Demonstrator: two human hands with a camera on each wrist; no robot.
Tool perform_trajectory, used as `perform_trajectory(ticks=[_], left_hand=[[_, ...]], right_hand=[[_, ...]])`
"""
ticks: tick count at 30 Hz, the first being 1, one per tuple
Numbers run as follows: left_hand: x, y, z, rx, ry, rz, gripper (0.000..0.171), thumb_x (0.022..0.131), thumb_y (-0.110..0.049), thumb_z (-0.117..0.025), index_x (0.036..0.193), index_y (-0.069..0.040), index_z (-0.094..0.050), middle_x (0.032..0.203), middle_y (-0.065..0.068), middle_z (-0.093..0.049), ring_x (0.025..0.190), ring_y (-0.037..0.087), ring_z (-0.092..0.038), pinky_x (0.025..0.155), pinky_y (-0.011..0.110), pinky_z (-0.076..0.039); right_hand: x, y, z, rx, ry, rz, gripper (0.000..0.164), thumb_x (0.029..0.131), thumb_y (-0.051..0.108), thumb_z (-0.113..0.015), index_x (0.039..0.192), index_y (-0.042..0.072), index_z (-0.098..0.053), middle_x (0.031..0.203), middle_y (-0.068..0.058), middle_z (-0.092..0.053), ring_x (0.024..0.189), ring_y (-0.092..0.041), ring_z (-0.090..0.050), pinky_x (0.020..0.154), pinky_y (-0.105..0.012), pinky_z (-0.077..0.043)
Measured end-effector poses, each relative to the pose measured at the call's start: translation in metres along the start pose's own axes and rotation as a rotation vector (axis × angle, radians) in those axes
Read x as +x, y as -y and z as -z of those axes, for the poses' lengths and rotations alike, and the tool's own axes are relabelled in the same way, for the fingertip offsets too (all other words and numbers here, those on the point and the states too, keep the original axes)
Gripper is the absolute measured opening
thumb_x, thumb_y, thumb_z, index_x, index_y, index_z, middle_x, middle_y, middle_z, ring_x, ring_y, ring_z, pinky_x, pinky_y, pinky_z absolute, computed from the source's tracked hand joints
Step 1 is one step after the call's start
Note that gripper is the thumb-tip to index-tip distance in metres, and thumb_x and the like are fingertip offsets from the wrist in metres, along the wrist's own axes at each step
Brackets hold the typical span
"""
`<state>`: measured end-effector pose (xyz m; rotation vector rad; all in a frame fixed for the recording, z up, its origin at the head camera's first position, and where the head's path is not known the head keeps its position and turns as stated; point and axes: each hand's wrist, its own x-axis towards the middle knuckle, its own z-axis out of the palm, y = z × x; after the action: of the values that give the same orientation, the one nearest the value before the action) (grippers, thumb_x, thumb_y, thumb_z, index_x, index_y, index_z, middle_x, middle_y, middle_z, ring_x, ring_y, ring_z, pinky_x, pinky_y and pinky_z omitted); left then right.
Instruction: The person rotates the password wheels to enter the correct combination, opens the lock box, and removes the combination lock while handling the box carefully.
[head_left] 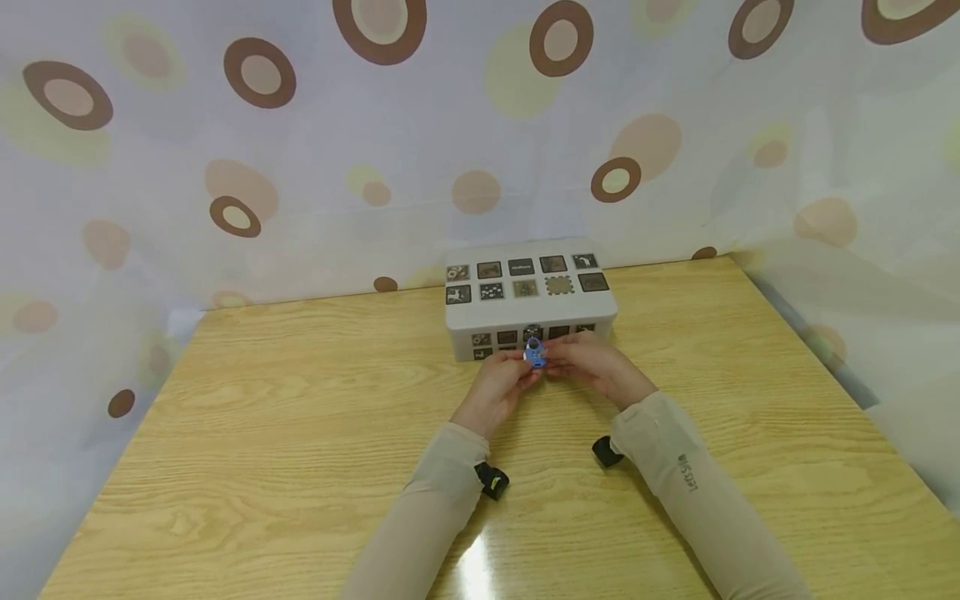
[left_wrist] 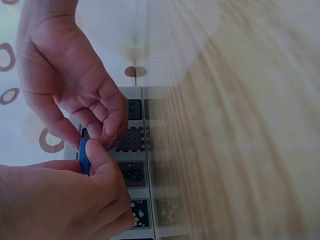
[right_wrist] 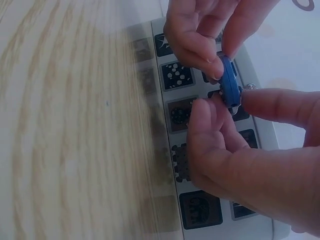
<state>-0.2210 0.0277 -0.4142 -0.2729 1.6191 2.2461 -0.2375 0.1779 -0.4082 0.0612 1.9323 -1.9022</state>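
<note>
A small blue padlock [head_left: 535, 357] with a silver shackle sits in front of the metal clasp [head_left: 532, 332] of a white box [head_left: 531, 313]. My left hand [head_left: 493, 385] pinches the padlock from the left between thumb and finger. From the other side my right hand [head_left: 597, 365] holds it too, its fingertips on either side of the lock body. In the left wrist view the padlock [left_wrist: 84, 156] appears edge-on, the left thumb lying against it. The right wrist view shows the padlock [right_wrist: 230, 86] between both hands, close over the box front [right_wrist: 200, 220].
Dark square picture tiles cover the box's lid and front. The box stands at the back of a wood-grain table [head_left: 300, 433], near a white curtain [head_left: 315, 167] with brown and beige circles. A black wrist strap [head_left: 492, 481] shows at the left sleeve, another [head_left: 606, 452] at the right.
</note>
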Motion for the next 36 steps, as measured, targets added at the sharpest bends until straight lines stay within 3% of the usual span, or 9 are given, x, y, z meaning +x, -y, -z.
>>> perform_trajectory(ticks=[15,25,30,36], left_hand=[[-0.0006,0.0020,0.0011,-0.008,-0.001,0.005,0.023,0.092,0.016,-0.043,0.115,0.020,-0.049,0.096,0.015,-0.053,0.075,0.013,-0.053,0.070,0.018,-0.048],[-0.0027,-0.0022,-0.0008,0.024,-0.010,0.004,0.026,0.092,0.015,-0.044,0.117,0.019,-0.048,0.093,0.013,-0.053,0.073,0.013,-0.051,0.069,0.018,-0.048],[-0.0022,-0.0009,0.0017,0.033,0.007,0.006,0.027,0.092,0.015,-0.044,0.118,0.021,-0.049,0.097,0.015,-0.056,0.075,0.013,-0.053,0.075,0.020,-0.050],[-0.0030,-0.0058,0.0063,0.027,0.019,0.023,0.027,0.093,0.014,-0.043,0.119,0.021,-0.048,0.102,0.016,-0.054,0.080,0.014,-0.052,0.093,0.031,-0.047]], right_hand=[[0.0031,-0.0076,0.0027,-0.003,-0.021,-0.005,0.040,0.098,0.002,-0.050,0.128,-0.024,-0.041,0.084,-0.002,-0.062,0.074,-0.008,-0.061,0.074,-0.020,-0.054],[0.0017,-0.0061,-0.0013,0.048,-0.058,-0.019,0.040,0.097,-0.002,-0.049,0.131,-0.023,-0.039,0.102,-0.015,-0.060,0.074,-0.008,-0.063,0.078,-0.023,-0.055],[0.0021,-0.0070,-0.0041,0.066,-0.085,-0.030,0.039,0.097,-0.004,-0.049,0.130,-0.023,-0.041,0.107,-0.020,-0.060,0.072,-0.008,-0.064,0.077,-0.023,-0.055],[0.0036,-0.0073,-0.0068,0.088,-0.097,-0.020,0.038,0.096,-0.006,-0.049,0.128,-0.024,-0.041,0.109,-0.022,-0.058,0.071,-0.009,-0.064,0.080,-0.025,-0.055]])
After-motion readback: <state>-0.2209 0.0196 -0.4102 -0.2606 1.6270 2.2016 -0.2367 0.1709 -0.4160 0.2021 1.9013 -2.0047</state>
